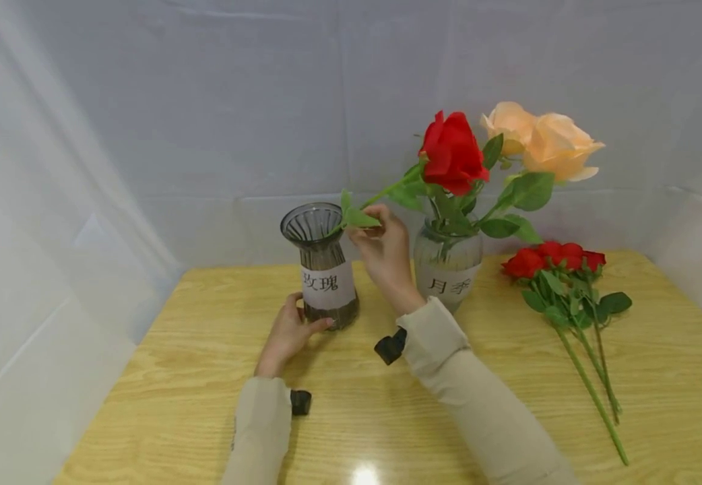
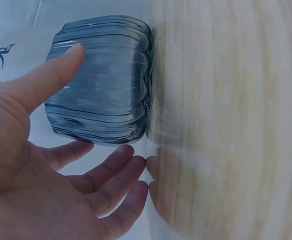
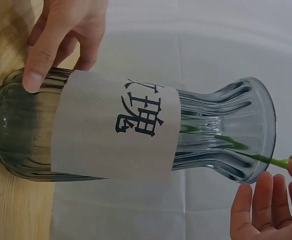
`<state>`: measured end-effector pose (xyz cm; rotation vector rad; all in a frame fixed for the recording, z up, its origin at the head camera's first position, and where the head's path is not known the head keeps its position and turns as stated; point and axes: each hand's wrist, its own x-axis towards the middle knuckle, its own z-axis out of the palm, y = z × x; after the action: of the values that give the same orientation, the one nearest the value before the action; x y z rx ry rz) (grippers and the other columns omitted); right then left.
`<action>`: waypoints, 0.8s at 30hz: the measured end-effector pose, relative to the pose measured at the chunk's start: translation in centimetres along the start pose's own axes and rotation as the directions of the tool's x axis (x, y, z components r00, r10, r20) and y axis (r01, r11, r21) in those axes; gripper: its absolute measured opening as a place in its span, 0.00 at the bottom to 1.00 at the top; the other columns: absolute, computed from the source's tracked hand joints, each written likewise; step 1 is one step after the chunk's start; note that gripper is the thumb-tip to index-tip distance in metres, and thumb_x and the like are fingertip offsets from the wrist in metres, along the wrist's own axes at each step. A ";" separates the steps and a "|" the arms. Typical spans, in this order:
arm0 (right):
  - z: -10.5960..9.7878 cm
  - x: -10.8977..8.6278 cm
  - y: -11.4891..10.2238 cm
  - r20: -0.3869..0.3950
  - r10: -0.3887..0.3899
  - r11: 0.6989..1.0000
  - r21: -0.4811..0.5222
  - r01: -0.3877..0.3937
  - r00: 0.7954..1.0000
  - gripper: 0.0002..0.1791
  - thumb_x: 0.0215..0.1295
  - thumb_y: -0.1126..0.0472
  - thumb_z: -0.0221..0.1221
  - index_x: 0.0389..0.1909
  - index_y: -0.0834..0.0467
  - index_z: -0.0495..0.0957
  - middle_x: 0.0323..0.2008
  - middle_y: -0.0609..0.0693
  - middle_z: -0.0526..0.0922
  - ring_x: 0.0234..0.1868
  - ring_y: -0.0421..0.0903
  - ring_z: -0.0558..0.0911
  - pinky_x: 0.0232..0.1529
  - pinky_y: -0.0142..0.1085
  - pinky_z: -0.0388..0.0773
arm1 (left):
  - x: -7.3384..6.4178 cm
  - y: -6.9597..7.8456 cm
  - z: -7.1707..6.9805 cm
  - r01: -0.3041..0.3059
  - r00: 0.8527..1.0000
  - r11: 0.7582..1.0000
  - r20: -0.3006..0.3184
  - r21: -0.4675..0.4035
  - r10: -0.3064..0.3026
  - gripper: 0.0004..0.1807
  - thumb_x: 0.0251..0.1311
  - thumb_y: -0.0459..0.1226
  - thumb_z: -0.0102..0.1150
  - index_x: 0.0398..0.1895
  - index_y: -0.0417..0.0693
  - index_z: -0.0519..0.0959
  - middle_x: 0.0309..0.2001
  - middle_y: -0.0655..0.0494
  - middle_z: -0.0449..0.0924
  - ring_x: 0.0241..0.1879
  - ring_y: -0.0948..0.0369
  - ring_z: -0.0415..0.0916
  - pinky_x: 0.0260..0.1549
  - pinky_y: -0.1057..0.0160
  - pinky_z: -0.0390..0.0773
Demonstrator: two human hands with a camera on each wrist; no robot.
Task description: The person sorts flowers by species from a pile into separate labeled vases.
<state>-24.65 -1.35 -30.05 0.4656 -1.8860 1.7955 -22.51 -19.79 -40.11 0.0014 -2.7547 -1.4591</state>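
One red flower (image 1: 454,153) is pinched in the right hand (image 1: 385,252). Below, the half-curled left hand (image 1: 289,333) cups a grey vase (image 1: 322,261).

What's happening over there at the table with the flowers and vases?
A person's right grip pinches the stem of a large red flower, and that stem reaches through the mouth of the gray vase into its neck. The left grip is at the vase's lower part, thumb across the front. Beside it, a clear vase holds two peach flowers. More red flowers lie to the right on the wooden table.
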 end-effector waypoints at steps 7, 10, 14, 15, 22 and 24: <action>-0.5 -1.0 0.2 0.020 0.017 1.000 -0.009 -0.017 1.000 0.08 0.65 0.76 0.62 0.43 0.70 0.75 0.40 0.65 0.83 0.41 0.61 0.82 0.46 0.47 0.80 | 0.1 -0.1 0.1 0.004 1.000 1.000 -0.007 -0.005 -0.004 0.45 0.59 0.36 0.72 0.72 0.25 0.56 0.52 0.30 0.75 0.48 0.44 0.72 0.48 0.46 0.75; -0.6 -1.4 0.3 0.008 0.031 0.999 0.010 -0.032 0.999 0.08 0.65 0.74 0.63 0.42 0.70 0.76 0.39 0.63 0.83 0.39 0.56 0.82 0.42 0.40 0.81 | 0.2 -0.2 0.2 0.014 1.000 1.000 -0.005 -0.006 -0.014 0.46 0.59 0.36 0.72 0.72 0.26 0.56 0.53 0.31 0.74 0.49 0.44 0.72 0.49 0.46 0.75; -1.0 -2.2 0.8 0.012 0.028 0.998 0.054 -0.029 1.000 0.06 0.63 0.76 0.62 0.40 0.71 0.76 0.35 0.61 0.81 0.31 0.46 0.80 0.36 0.33 0.80 | 0.3 -0.4 0.3 0.013 1.000 1.000 -0.002 -0.005 -0.013 0.46 0.59 0.36 0.72 0.72 0.26 0.56 0.52 0.31 0.75 0.49 0.44 0.73 0.48 0.47 0.75; -1.2 -2.4 1.0 0.018 0.031 0.998 0.062 -0.032 0.999 0.06 0.63 0.76 0.62 0.40 0.71 0.77 0.34 0.60 0.81 0.30 0.44 0.80 0.35 0.32 0.80 | 0.3 -0.4 0.3 0.013 1.000 1.000 -0.003 -0.005 -0.013 0.46 0.59 0.36 0.72 0.72 0.26 0.56 0.52 0.31 0.75 0.49 0.45 0.73 0.47 0.47 0.76; -3.6 -4.1 2.2 0.072 0.094 0.995 0.017 -0.096 0.993 0.05 0.64 0.75 0.61 0.40 0.70 0.78 0.34 0.60 0.82 0.31 0.44 0.80 0.35 0.34 0.80 | 0.5 -0.6 0.3 0.002 1.000 1.000 -0.012 0.005 -0.002 0.46 0.59 0.36 0.72 0.72 0.25 0.56 0.50 0.31 0.75 0.47 0.44 0.73 0.47 0.47 0.75; -4.6 -4.5 2.4 0.084 0.120 0.993 0.006 -0.121 0.989 0.06 0.64 0.76 0.61 0.41 0.70 0.78 0.35 0.61 0.82 0.31 0.42 0.80 0.37 0.33 0.80 | 0.5 -0.7 0.3 0.010 1.000 1.000 -0.009 -0.007 -0.010 0.46 0.59 0.36 0.72 0.72 0.26 0.56 0.52 0.30 0.75 0.50 0.43 0.73 0.50 0.46 0.75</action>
<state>-21.82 2.98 -34.52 0.4460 -2.0004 1.8917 -22.99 -19.96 -40.84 0.0219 -2.7467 -1.4671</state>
